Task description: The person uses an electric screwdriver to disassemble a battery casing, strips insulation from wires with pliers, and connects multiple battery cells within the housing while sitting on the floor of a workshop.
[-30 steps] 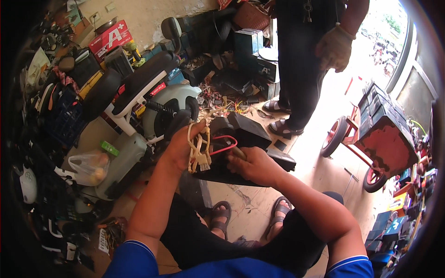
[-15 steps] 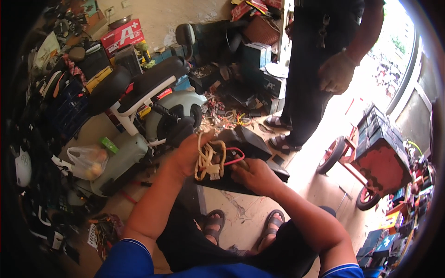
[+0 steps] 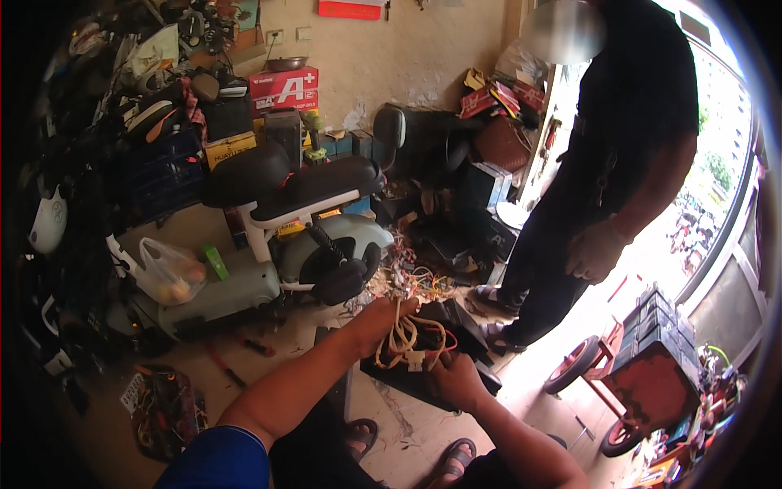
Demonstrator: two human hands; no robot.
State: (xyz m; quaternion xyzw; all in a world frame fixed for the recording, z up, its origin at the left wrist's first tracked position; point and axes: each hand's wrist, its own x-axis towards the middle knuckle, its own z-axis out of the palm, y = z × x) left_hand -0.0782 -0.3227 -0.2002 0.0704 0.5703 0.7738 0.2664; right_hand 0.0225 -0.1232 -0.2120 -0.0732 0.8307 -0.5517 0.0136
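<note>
A looped bundle of cream-coloured cable (image 3: 405, 336) hangs from my left hand (image 3: 376, 324), whose fingers are closed round its upper part. At the lower end of the loops shows a white plug connector (image 3: 415, 359). My right hand (image 3: 458, 381) is closed beside the connector, its fingertips at a red wire (image 3: 450, 342); exactly what they pinch is partly hidden. Below and behind both hands is a black plastic case (image 3: 463, 328), its near part covered by the cable and my fingers.
An electric scooter (image 3: 236, 289) stands to the left, carrying a plastic bag of fruit (image 3: 171, 273). A person in dark clothes (image 3: 562, 236) stands ahead on the right. A red-framed cart (image 3: 652, 359) with dark batteries is at the right. Loose wires (image 3: 419, 281) litter the far floor.
The view has swung up and left, so the scene sits lower and further right. The cable loops now hang more openly below my left hand; my right hand stays close to them.
</note>
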